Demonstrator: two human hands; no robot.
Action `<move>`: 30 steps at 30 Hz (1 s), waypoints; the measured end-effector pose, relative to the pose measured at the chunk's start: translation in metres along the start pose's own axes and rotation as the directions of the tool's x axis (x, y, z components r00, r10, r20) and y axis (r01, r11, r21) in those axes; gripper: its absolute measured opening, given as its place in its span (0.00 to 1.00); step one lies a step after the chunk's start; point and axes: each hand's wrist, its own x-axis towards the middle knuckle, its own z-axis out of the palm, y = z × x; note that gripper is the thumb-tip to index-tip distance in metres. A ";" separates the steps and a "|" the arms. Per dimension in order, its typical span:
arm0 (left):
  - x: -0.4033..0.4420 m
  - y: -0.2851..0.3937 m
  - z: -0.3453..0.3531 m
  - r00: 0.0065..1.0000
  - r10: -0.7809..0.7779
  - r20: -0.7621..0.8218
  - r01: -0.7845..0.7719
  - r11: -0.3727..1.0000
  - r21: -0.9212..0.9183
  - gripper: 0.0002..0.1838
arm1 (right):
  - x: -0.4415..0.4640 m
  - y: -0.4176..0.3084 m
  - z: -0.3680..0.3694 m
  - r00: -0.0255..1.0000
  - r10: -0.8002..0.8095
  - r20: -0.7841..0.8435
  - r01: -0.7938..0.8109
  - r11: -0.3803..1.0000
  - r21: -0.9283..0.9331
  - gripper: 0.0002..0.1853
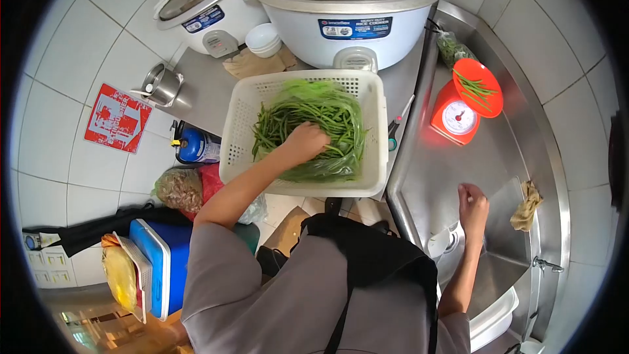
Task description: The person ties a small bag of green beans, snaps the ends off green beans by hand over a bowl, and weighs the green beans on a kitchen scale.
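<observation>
My left hand (306, 142) is in among long green beans (282, 121), its fingers curled down on them. The beans lie in a clear green plastic bag (350, 157) inside a white perforated basket (375, 124). Over the steel sink area, my right hand (473, 206) hangs with bent fingers held together; whether something small is between them is hard to see. Beyond it stands a red kitchen scale (452, 115) with several green beans on its round red pan (499, 95).
Two large rice cookers (288, 33) stand at the back, with white bowls (263, 39) near them. Scissors (393, 132) lie right of the basket. A cloth (526, 206) hangs by the faucet (547, 265). A blue box (171, 262) is at lower left.
</observation>
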 end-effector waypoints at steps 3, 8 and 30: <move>0.001 -0.007 -0.011 0.995 -0.060 -0.077 0.057 0.997 -0.044 0.06 | 0.015 -0.067 0.009 0.997 -0.070 0.028 0.065 0.988 0.141 0.06; 0.020 -0.017 0.018 0.996 0.039 -0.085 -0.020 0.977 0.214 0.08 | 0.021 -0.094 0.030 0.975 -0.216 0.051 0.211 0.974 0.081 0.06; -0.017 -0.014 -0.088 0.965 -0.181 0.191 0.249 0.865 -0.436 0.23 | 0.009 -0.130 0.053 0.971 -0.169 0.167 0.080 0.895 0.439 0.08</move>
